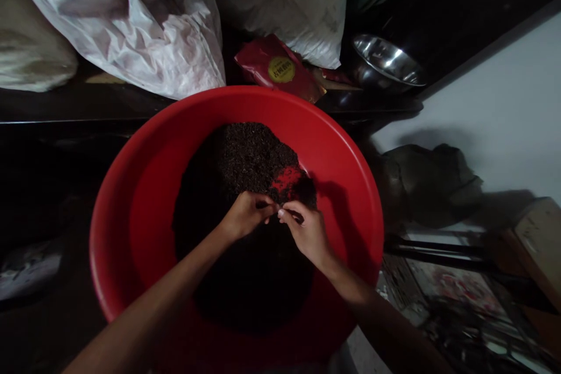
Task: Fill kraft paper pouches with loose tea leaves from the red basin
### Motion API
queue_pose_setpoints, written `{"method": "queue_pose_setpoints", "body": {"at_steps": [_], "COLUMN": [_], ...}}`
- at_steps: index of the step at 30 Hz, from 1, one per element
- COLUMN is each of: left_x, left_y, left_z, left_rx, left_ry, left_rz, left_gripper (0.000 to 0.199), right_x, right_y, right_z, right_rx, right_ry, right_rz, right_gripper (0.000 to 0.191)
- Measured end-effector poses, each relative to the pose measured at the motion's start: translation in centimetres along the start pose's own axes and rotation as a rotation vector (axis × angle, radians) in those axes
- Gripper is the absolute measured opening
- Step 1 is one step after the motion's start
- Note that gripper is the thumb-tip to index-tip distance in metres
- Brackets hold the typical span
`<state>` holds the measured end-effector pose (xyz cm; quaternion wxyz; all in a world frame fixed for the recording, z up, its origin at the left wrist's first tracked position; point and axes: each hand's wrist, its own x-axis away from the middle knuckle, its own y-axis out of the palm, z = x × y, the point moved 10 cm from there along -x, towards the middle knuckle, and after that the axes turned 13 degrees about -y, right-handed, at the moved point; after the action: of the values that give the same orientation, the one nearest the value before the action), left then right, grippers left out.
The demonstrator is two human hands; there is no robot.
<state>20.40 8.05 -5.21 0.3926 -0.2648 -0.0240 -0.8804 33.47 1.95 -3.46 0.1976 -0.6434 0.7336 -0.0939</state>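
Observation:
A large red plastic basin (144, 187) holds a heap of dark, loose bits that look like dried tea leaves (249, 158). Over the heap, my left hand (250, 213) and my right hand (304, 231) meet with their fingertips almost touching. Each is closed in a pinch of thumb and finger. Whatever sits between the fingertips is too small to make out. Just beyond the hands, the basin's red floor shows through a thin scatter of bits, with a small dark clump to the right. Deep shadow hides the near side of the heap.
Behind the basin, a dark shelf (127, 111) carries a crumpled white sack (175, 35), a greyish sack (298, 6), a red packet with a yellow label (280, 70) and a shiny metal bowl (385, 61). A dark bag (433, 184) and boxes (541, 234) stand at the right by the wall.

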Motion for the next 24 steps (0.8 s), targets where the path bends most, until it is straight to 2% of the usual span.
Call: {"method": "queue_pose_setpoints", "body": {"at_steps": [4,10,18,21,24], "left_x": [0.0,-0.2,0.0,-0.2,-0.3], "left_y": [0.5,1.8,2.4,2.0,1.6], "left_z": [-0.2,-1.2,-0.7,-1.0,-1.4], "left_rx": [0.095,0.328,0.426,0.413,0.373], "left_ry": [-0.008,-0.136,-0.116,-0.125,-0.139], "left_rz": [-0.017,-0.105,-0.167,-0.116,-0.065], "left_gripper": [0.037,0.038,0.042,0.042,0.041], "right_x": [0.2,0.1,0.3,0.4,0.2], "right_y": [0.2,0.1,0.5,-0.1,-2.1], "right_z": [0.2,0.2,0.9,1.2,-0.7], "right_rx": [-0.076,-0.252,-0.349,-0.235,0.101], "right_ry": [0.04,0.151,0.248,0.235,0.039], "right_rz": [0.028,0.036,0.002,0.034,0.118], "right_gripper": [0.018,0.025,0.028,0.039,0.038]}}
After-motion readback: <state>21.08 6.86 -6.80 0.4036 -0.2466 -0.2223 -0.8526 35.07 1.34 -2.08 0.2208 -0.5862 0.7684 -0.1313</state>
